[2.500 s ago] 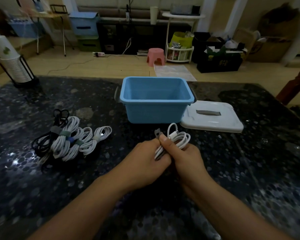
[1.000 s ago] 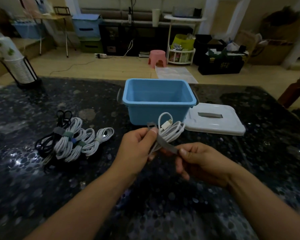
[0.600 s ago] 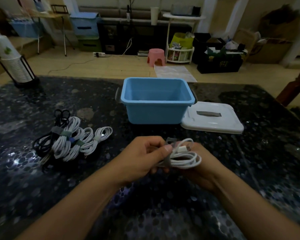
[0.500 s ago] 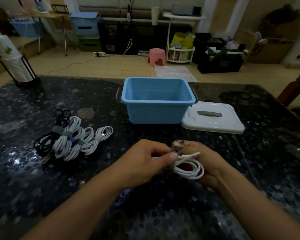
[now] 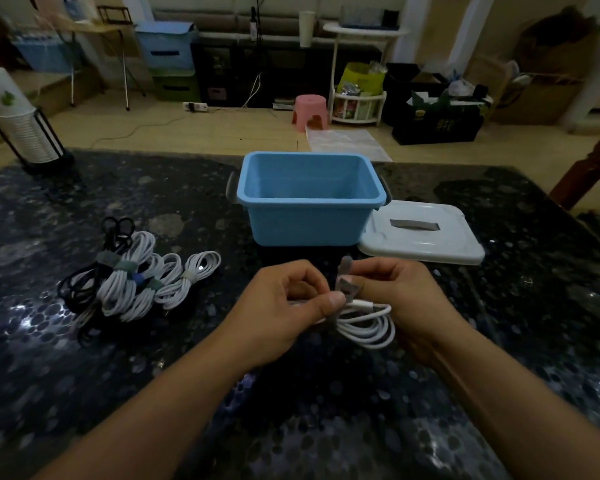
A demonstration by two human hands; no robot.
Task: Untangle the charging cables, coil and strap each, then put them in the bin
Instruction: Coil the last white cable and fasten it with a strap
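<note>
White cable sat coiled in loops between the two hands, a little above the dark speckled surface. Its loops hung out toward the right, lying against the palm and fingers of the right hand. One white plug end poked out along the top of the coil, just beside the left thumb. The left hand was curled closed, and its thumb and fingers pinched the middle of the coil. A gray strap wrapped around that same spot. The strap's loose end stuck up between the two hands. The right hand's fingertips were pressed together on the strap, just next to the left hand's fingers. Both hands touched each other there.

Farther back and off to the left lay a bunch of coiled cables on the surface, well apart from the hands. Most were white and one was black. Each had a small strap around its middle, and they lay touching side by side.

Behind the hands stood the blue bin, open at the top. No cable could be seen in the part of the bin that showed. A white lid lay flat on the surface just beside the bin, on its right. Far back at the left corner stood a stack of paper cups in a black holder.
</note>
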